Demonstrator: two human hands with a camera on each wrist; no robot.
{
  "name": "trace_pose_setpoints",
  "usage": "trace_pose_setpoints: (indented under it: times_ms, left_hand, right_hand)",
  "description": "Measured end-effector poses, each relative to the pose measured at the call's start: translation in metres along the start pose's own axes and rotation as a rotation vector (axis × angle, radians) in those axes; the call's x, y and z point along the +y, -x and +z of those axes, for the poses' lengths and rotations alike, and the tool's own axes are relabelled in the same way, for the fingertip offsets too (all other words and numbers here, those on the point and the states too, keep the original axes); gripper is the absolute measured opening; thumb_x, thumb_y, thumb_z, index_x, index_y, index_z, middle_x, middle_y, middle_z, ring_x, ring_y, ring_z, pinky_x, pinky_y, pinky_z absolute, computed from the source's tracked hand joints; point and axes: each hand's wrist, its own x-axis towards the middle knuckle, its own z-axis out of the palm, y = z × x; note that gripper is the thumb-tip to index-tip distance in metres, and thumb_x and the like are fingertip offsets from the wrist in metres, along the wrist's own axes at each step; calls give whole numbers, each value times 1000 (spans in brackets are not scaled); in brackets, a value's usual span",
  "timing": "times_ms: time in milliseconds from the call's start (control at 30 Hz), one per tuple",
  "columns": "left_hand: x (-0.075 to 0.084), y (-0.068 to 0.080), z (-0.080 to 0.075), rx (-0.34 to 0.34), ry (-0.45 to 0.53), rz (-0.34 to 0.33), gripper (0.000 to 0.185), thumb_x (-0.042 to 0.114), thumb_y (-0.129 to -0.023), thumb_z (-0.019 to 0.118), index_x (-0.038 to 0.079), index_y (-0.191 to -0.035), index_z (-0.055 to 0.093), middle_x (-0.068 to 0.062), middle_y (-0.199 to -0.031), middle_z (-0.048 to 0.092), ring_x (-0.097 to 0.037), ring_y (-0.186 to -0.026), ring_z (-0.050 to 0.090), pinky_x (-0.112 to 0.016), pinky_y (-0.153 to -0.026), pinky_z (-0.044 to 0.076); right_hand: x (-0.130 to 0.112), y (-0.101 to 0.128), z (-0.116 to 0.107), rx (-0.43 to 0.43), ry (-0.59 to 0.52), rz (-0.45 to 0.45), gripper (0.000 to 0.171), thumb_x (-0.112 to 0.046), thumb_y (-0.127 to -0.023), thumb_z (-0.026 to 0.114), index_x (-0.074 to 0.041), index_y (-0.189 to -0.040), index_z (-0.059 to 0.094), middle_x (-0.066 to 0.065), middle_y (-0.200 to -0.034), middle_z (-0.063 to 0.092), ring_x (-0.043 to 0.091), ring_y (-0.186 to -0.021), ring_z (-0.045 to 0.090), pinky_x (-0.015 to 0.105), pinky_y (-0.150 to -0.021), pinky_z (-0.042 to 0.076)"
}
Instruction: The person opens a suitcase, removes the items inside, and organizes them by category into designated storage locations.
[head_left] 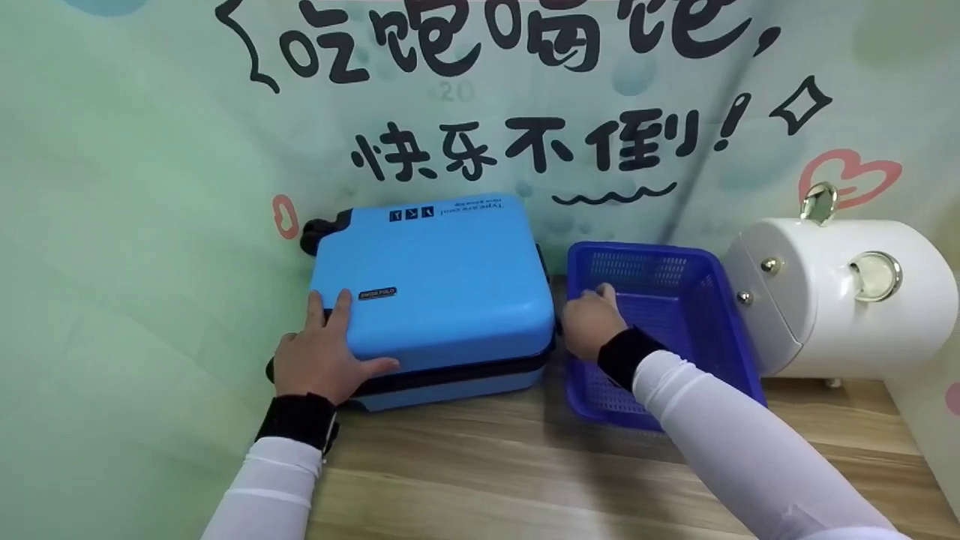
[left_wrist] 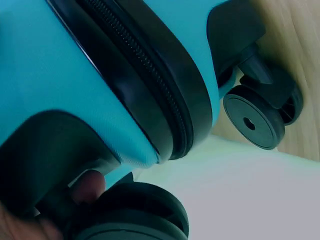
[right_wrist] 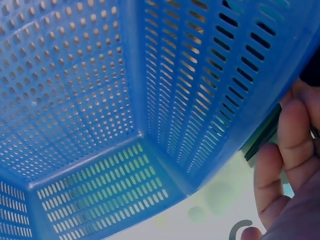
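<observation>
A light-blue hard-shell suitcase [head_left: 442, 262] lies flat against the back wall, its wheel end to the left. My left hand [head_left: 319, 364] rests on its near left corner, with two fingers straight on the lid and the thumb spread. In the left wrist view, a fingertip shows beside a black caster wheel [left_wrist: 135, 210], and the zipper [left_wrist: 145, 55] runs around the edge. At the suitcase's right end, my right hand [head_left: 592, 322] has curled fingers [right_wrist: 295, 125] against a dark part there; the exact grip is mostly hidden.
A blue perforated plastic basket [head_left: 720, 330] stands right of the suitcase, under my right forearm. Beyond it is a white rounded box [head_left: 862, 300] with metal knobs. All stand on a wood-grain tabletop [head_left: 465, 465]; a printed backdrop [head_left: 480, 97] rises behind.
</observation>
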Motion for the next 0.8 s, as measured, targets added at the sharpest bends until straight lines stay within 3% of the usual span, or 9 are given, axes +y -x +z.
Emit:
trace_pose_setpoints:
  times_ms: [133, 467, 600, 800]
  left_hand:
    - [10, 8, 1, 12, 0, -21, 132, 88, -69, 73, 12, -167, 28, -35, -168, 26, -44, -77, 73, -70, -97, 52]
    - [34, 30, 2, -13, 0, -109, 130, 84, -75, 73, 11, -169, 21, -37, -169, 19, -46, -81, 73, -71, -96, 50]
    - [46, 38, 2, -15, -4, -136, 130, 84, -76, 72, 9, -169, 21, -38, -169, 18, -40, -68, 70, -73, -98, 49]
    - [63, 53, 3, 9, -15, -177, 131, 85, -75, 72, 6, -168, 24, -41, -165, 22, -25, -45, 51, -57, -69, 55]
  right_hand:
    - [6, 2, 4, 4, -3, 23, 38, -32, -92, 76, -10, -65, 62, 11, -71, 68, 33, -82, 62, 62, -99, 35]
    - [10, 13, 2, 45, -75, -33, 28, -21, -90, 71, -11, -66, 63, 12, -73, 71, 35, -82, 63, 61, -95, 36]
    - [10, 18, 4, 85, -101, -36, 27, -17, -90, 72, -10, -65, 62, 13, -72, 71, 40, -85, 66, 61, -92, 36]
    - [13, 24, 11, 135, -142, -70, 28, -14, -91, 68, -7, -65, 61, 14, -66, 67, 42, -77, 65, 61, -88, 37]
